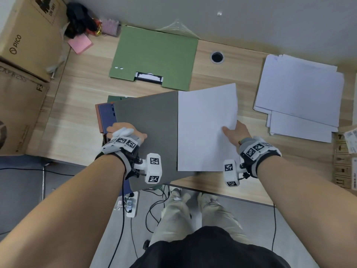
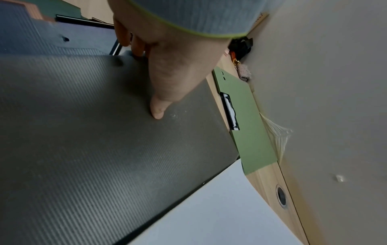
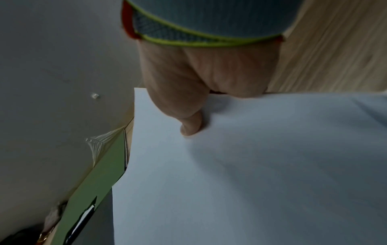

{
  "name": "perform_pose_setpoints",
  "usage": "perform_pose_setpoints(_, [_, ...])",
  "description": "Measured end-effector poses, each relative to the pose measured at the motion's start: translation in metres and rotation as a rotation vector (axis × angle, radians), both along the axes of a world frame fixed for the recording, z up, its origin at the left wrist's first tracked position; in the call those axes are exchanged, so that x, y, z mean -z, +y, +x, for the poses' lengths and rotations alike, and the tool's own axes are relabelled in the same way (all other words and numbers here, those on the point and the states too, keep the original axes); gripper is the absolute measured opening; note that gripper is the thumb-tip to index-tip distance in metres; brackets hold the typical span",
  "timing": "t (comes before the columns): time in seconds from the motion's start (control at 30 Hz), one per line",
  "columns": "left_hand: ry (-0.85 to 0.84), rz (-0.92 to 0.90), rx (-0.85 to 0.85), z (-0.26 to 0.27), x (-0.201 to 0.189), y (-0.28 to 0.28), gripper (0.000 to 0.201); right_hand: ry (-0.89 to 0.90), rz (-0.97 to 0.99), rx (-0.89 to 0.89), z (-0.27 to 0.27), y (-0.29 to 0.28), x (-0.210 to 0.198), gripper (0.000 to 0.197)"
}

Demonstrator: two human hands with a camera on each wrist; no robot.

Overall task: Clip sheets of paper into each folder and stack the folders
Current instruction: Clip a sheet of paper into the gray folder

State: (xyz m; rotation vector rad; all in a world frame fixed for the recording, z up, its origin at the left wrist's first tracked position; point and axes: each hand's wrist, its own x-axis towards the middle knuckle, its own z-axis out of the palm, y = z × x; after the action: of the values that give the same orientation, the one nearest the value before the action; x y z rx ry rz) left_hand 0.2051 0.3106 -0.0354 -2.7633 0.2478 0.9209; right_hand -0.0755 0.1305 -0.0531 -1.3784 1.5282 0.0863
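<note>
The grey folder (image 1: 146, 132) lies on the near part of the bench (image 1: 81, 89), on top of a small pile of other folders (image 1: 105, 117) and overhanging the front edge. A white sheet of paper (image 1: 204, 128) overlaps its right side. The left hand (image 1: 125, 132) grips the folder's left edge, thumb flat on the cover and fingers curled over the rim. The right hand (image 1: 234, 133) pinches the sheet's right edge, thumb on top, the other fingers hidden beneath.

The folder looks closed, and no clip on it is visible, so the judgement is that the sheet is not yet fastened. To do it well, the left hand should hold the folder steady, open the cover, and the right hand should slide the sheet in square and flat, since thin paper buckles when pushed from one edge.

A green folder (image 1: 154, 55) with its clip (image 1: 149, 77) showing lies further back, just clear of the sheet. A spread of loose paper (image 1: 297, 95) sits well to the right. Cardboard boxes (image 1: 25, 60) crowd the left, with a pink notepad (image 1: 80, 43) beside them. The overhang may let the folder tip.
</note>
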Motion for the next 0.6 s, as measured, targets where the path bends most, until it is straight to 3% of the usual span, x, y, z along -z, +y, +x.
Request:
perform_pose_setpoints(0.07, [0.025,0.061,-0.041,-0.001,-0.005,-0.005,0.066,-0.054,-0.021,0.064,-0.004,-0.004,-0.003,0.042])
perform_pose_setpoints(0.13, [-0.011,0.147,0.017,-0.003,-0.004,-0.005,0.092,-0.148,0.024,0.223,-0.012,-0.010,-0.006,0.044])
perform_pose_setpoints(0.23, [-0.043,0.113,0.004,-0.003,0.005,-0.006,0.106,-0.428,0.226,0.429,-0.023,-0.021,-0.016,0.038])
perform_pose_setpoints(0.3, [-0.049,0.147,-0.022,-0.002,0.003,-0.006,0.110,-0.620,0.339,0.471,-0.024,-0.025,-0.023,0.028])
perform_pose_setpoints(0.33, [-0.046,0.140,-0.037,0.000,0.005,-0.006,0.111,-0.631,0.352,0.461,-0.022,-0.025,-0.024,0.026])
perform_pose_setpoints(0.43, [0.009,0.162,-0.043,0.004,0.007,-0.008,0.114,-0.360,0.322,0.260,-0.011,-0.014,-0.020,0.036])
perform_pose_setpoints(0.5, [0.053,0.171,-0.025,0.010,0.016,-0.007,0.120,-0.092,0.245,-0.065,-0.004,-0.008,-0.010,0.054])
perform_pose_setpoints(0.57, [0.082,0.183,0.011,0.015,0.026,-0.003,0.130,0.063,0.158,-0.324,0.007,0.002,-0.007,0.048])
perform_pose_setpoints(0.6, [0.080,0.178,0.029,0.017,0.029,-0.001,0.132,0.078,0.142,-0.356,0.014,0.007,-0.006,0.045])
